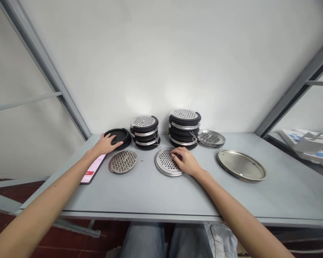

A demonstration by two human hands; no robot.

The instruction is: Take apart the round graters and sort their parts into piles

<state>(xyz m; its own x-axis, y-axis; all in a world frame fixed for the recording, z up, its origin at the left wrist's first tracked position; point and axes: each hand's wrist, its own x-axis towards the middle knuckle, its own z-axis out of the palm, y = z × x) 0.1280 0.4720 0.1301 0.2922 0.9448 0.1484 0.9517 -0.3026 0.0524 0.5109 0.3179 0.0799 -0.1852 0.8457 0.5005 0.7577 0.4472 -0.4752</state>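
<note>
Round grate [165, 162] lies under and left of your right hand [188, 163], fingers half-curled; your left hand [104, 145], fingers spread, touches black discs [127, 139]. Can't tell if either grips.

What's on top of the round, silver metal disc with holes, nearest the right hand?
The right hand lies over the right part of the round, silver metal disc with holes. What the hand covers can't be seen; the left part shows.

On a grey table [140, 197], the left hand [105, 144] touches stacked round black trays [121, 135] while the right hand [187, 161] rests on a perforated metal disc [165, 161], near shallow oval-looking metal plates [241, 165].
</note>
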